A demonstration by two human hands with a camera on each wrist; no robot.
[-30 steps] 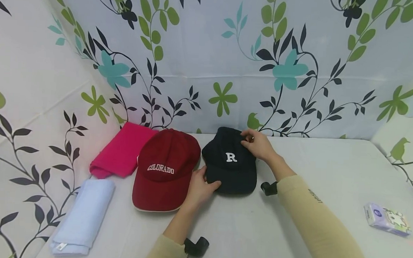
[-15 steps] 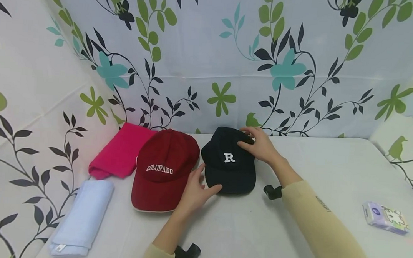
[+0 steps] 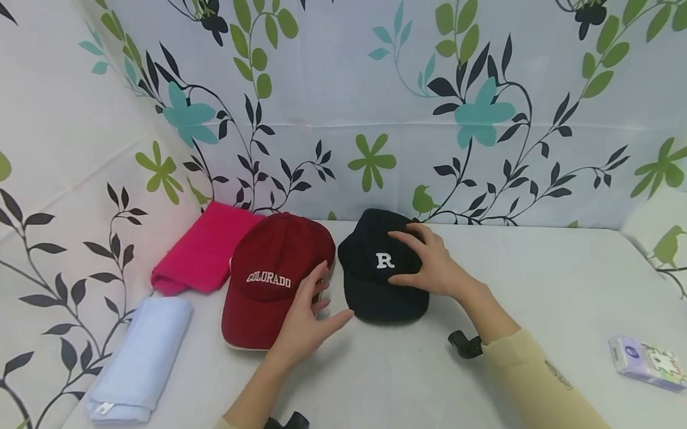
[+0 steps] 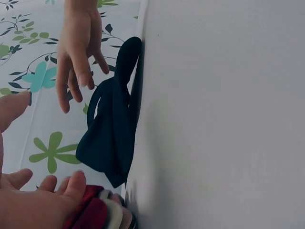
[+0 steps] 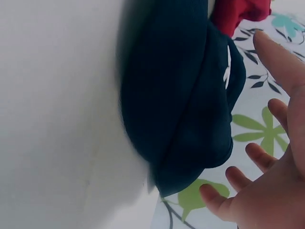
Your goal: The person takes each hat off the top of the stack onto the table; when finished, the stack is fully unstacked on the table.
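A dark navy cap [image 3: 369,292] with a white letter R lies on the white table, brim toward me. Just left of it is a dark red cap [image 3: 258,313] lettered COLORADO. My right hand [image 3: 433,263] hovers over the navy cap's right side, fingers spread and apart from it in the right wrist view. Over the red cap's right edge is my left hand [image 3: 304,321], fingers loosely extended with nothing in them. The left wrist view shows the navy cap [image 4: 114,124] side-on, the other hand [image 4: 78,52] above it.
A folded pink cloth [image 3: 198,253] lies behind the red cap at the left. Nearer me is a folded light blue towel [image 3: 141,359]. A small purple tissue pack [image 3: 648,363] sits at the far right. A leaf-patterned curtain [image 3: 338,80] hangs behind the table.
My left hand has moved left, off the navy cap's brim and over the red cap's edge. My right hand has let go of the navy cap and spread its fingers. Both caps stay put.
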